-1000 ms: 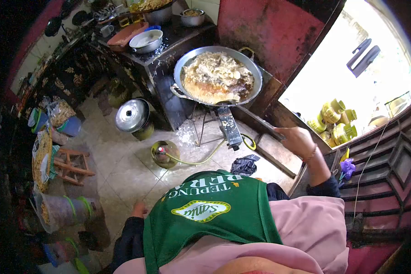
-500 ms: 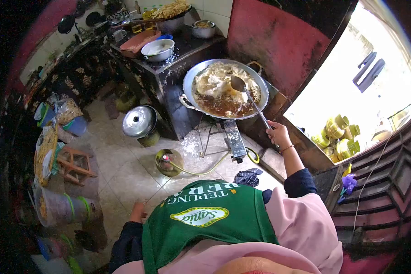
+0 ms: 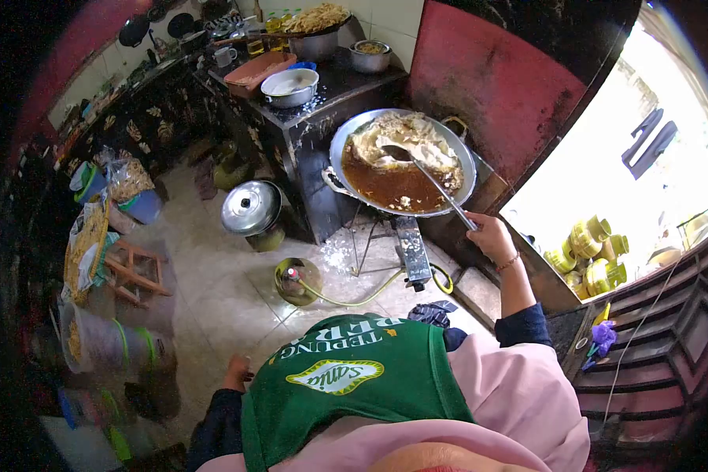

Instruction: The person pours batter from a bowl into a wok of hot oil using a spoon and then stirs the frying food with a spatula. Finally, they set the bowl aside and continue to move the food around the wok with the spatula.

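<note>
My right hand (image 3: 492,238) is closed around the handle of a long metal spatula (image 3: 439,189). The spatula's dark rounded head rests against pale, frothy food (image 3: 407,141) in a large two-handled wok (image 3: 469,179). Brown oil (image 3: 381,186) covers the near and left part of the wok, while the pale food is gathered on the far and right side. Beside my body on the left, my left hand (image 3: 238,370) hangs low, away from the wok. Its fingers are too small and foreshortened to read.
Below the wok, a hose links the burner (image 3: 413,250) to a green gas cylinder (image 3: 297,282). A lidded pot (image 3: 251,208) stands on the floor. The black counter (image 3: 346,98) bears a white basin (image 3: 289,88) and a red tray (image 3: 258,72). A wooden stool (image 3: 138,271) lies left.
The spatula head has moved left and lower into the food. The pale food has shifted toward the far side, baring more brown oil in front. The whole view has shifted slightly.
</note>
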Tool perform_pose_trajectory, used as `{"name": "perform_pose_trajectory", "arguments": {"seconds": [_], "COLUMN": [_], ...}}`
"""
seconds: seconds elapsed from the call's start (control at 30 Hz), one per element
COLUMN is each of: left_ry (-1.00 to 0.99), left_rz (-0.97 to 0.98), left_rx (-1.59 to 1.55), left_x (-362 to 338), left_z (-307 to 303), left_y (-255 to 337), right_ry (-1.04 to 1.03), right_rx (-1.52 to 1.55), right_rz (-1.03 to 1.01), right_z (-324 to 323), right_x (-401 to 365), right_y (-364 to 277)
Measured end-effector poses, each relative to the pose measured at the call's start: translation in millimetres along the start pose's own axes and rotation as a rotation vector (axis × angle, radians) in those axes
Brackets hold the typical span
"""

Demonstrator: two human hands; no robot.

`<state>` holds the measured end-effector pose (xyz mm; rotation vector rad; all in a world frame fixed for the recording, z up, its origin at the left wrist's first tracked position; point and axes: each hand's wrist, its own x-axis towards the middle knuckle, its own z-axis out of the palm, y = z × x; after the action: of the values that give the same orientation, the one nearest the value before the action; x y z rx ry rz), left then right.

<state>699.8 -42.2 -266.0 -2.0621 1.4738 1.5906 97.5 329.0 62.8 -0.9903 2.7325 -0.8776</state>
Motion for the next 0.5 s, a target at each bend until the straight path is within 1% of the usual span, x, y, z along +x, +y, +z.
{"name": "perform_pose_trajectory", "arguments": {"seconds": [0.03,0.07,0.17,0.27,0.37,0.47,0.5], "left_ry": [0.011,0.021,0.061,0.109,0.103,0.036,0.012], "left_rz": [-0.003,-0.006,-0.021,-0.057,-0.08,-0.023,-0.004], "left_rx": [0.001,-0.002,-0.012,-0.021,-0.039,-0.09,-0.106], "left_x": [-2,-5,-15,-27,-39,-76,-91], "left_z": [0,0,-1,0,0,-1,-1], "left_y": [0,0,1,5,11,21,26], "right_ry": [0.03,-0.053,0.03,0.115,0.155,0.002,-0.058], "right_rx": [-0.109,-0.16,-0.296,-0.172,-0.029,0.248,0.335], "right_rz": [-0.08,0.011,0.008,0.061,-0.076,0.087,0.172], "right_z": [6,4,40,65,91,103,102], "right_x": [-1,-1,28,57,78,84,82], "right_y": [-3,-26,-13,12,47,61,62]}}
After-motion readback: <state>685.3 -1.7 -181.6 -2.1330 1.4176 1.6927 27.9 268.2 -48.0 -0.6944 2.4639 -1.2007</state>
